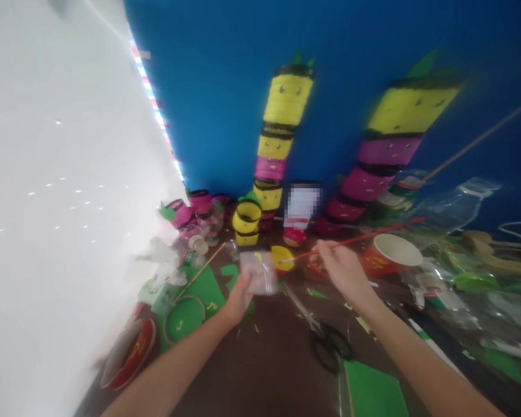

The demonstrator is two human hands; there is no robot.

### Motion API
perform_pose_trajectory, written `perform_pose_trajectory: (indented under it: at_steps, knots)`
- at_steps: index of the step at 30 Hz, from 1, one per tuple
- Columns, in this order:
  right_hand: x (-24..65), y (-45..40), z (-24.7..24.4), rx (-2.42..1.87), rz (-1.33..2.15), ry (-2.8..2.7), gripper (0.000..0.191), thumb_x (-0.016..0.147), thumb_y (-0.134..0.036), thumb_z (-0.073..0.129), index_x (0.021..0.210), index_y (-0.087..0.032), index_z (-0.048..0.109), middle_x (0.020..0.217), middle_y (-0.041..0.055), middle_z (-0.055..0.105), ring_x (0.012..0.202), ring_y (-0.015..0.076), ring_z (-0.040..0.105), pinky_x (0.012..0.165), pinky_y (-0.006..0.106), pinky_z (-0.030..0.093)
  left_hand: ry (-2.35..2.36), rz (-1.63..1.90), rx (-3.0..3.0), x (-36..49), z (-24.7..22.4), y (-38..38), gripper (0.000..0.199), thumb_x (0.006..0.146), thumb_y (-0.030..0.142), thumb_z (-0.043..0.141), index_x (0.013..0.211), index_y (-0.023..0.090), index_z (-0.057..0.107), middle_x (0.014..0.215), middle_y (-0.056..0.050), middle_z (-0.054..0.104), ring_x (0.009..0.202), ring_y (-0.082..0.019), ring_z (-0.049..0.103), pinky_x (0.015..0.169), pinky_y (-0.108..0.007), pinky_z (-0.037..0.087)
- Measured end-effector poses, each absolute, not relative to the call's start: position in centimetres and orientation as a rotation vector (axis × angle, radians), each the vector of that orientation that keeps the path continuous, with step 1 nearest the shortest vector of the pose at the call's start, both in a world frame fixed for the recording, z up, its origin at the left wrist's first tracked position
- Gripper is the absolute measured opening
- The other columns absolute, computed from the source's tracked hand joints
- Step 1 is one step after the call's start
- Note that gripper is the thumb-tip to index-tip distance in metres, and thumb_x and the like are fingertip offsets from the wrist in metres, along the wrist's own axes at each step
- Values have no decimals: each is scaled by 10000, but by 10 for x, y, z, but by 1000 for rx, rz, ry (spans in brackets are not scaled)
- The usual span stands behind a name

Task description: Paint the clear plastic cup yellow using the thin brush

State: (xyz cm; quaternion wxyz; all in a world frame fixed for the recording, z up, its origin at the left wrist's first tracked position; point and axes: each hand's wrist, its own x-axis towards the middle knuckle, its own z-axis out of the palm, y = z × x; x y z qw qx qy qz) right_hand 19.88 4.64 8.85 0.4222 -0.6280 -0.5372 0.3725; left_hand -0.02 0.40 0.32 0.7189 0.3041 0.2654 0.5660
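Observation:
My left hand (238, 299) is closed around a small clear plastic cup (259, 273), which is blurred and has a yellow mark near its top. My right hand (339, 267) pinches a thin red-handled brush (364, 234) whose tip points left, over a yellow dish (282, 258). The brush tip is apart from the clear cup. Just behind the cup stands a yellow container with black rims (246, 217). Scissors with black handles (323, 339) lie open on the dark table (260, 370) between my forearms.
Tall stacks of yellow and pink containers (282, 121) stand against the blue wall. A red paper cup (391, 255) and clear plastic bottles (464, 202) are at right. Green sheets (375, 388), paper scraps, a red bowl (130, 353) and a stick (202, 269) lie about.

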Motion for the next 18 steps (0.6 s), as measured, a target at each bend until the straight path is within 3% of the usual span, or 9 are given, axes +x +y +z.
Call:
perform_pose_trajectory:
  at_steps: [11, 18]
  knots:
    - [203, 54, 73, -1419, 1095, -1132, 387, 702, -564, 607, 665, -179, 586, 556, 15, 609, 503, 117, 576, 462, 221, 459, 610, 1272, 655, -1, -6, 6, 512, 675, 562, 623, 954, 134, 630, 910, -112, 695, 1031, -323, 597, 951, -494, 381]
    - [213, 38, 79, -1251, 1036, -990, 411, 632, -583, 664, 657, -182, 580, 566, -10, 583, 511, 99, 569, 506, 232, 505, 608, 1281, 734, -4, -1, 6, 474, 634, 500, 700, 955, 178, 568, 898, -55, 659, 806, -213, 637, 770, -387, 484]
